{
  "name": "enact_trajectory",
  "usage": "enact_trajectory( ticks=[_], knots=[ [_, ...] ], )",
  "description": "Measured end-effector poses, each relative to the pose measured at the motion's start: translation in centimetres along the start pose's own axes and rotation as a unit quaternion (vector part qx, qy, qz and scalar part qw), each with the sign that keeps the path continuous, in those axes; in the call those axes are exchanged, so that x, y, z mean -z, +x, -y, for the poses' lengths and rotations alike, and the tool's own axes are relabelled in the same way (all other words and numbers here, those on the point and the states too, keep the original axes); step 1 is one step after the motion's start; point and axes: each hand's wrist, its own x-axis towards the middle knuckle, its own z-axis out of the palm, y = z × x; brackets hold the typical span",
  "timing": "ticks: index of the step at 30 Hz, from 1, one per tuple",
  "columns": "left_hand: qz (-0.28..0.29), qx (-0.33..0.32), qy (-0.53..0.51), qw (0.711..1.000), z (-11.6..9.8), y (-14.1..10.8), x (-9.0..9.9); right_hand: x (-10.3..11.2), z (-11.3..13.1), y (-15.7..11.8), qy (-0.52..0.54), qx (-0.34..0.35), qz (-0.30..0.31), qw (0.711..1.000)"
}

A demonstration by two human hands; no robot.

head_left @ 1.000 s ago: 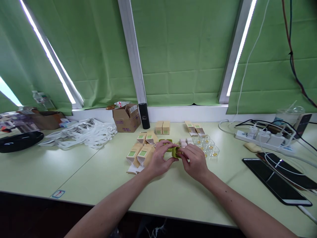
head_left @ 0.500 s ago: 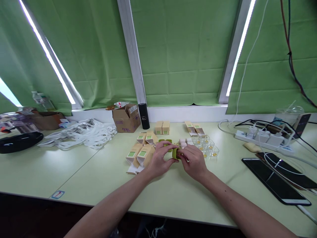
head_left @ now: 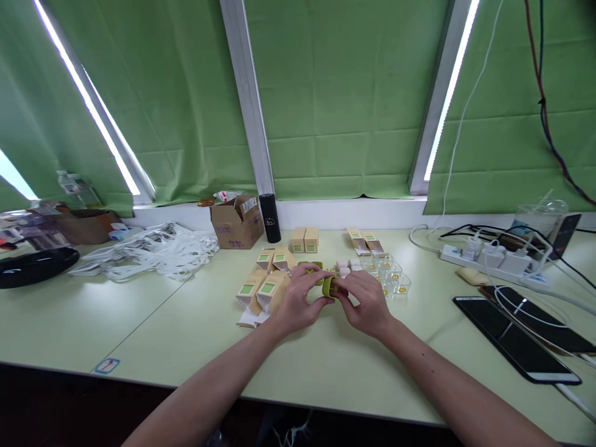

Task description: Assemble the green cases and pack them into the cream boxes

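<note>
A small green band-like piece is held between both hands above the table. My left hand grips its left side between thumb and fingers. My right hand is closed on its right side, with fingertips at its opening. Open kraft boxes with green labels lie left of my left hand. Behind the hands are another green piece, partly hidden, and small pale pink pieces. Clear cups with yellow centres stand beyond my right hand.
Two closed kraft boxes, a black cylinder and a cardboard box stand at the back. White straps are piled left. Phones, cables and a power strip lie right. Two kraft boxes lie behind the cups.
The green piece has turned slightly in my fingers and shows a narrower side. Both hands have barely moved, and the camera view has shifted slightly.
</note>
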Motion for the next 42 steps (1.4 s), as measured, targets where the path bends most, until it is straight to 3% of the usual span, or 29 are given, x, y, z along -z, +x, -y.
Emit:
enact_trajectory(
  ticks=[6, 9, 13, 18, 28, 34, 42],
  knots=[
    [-0.037, 0.011, 0.011, 0.999, 0.2, 0.2, 0.4, 0.2, 0.3, -0.1, 0.034, -0.038, -0.026, 0.998],
    [-0.047, 0.002, 0.033, 0.998, 0.3, 0.4, 0.4, 0.1, 0.3, -0.3, 0.041, -0.062, -0.009, 0.997],
    [-0.036, -0.046, 0.043, 0.997, 0.3, 0.7, 0.2, -0.4, 0.1, -0.5, 0.058, -0.079, 0.027, 0.995],
    [-0.026, -0.052, 0.037, 0.998, 0.3, 0.6, 0.2, -0.8, -0.1, -0.7, 0.116, -0.107, 0.018, 0.987],
    [-0.037, 0.112, -0.020, 0.993, 0.0, 0.3, 0.4, -0.6, 0.1, -0.1, 0.193, -0.211, -0.041, 0.957],
    [0.018, 0.236, -0.122, 0.964, 0.0, 0.4, -0.3, -0.8, 0.0, -0.4, 0.200, -0.216, -0.033, 0.955],
    [0.029, 0.256, -0.170, 0.951, -0.7, 0.6, -0.4, -0.8, -0.1, -0.6, 0.159, -0.179, -0.023, 0.971]
  ],
)
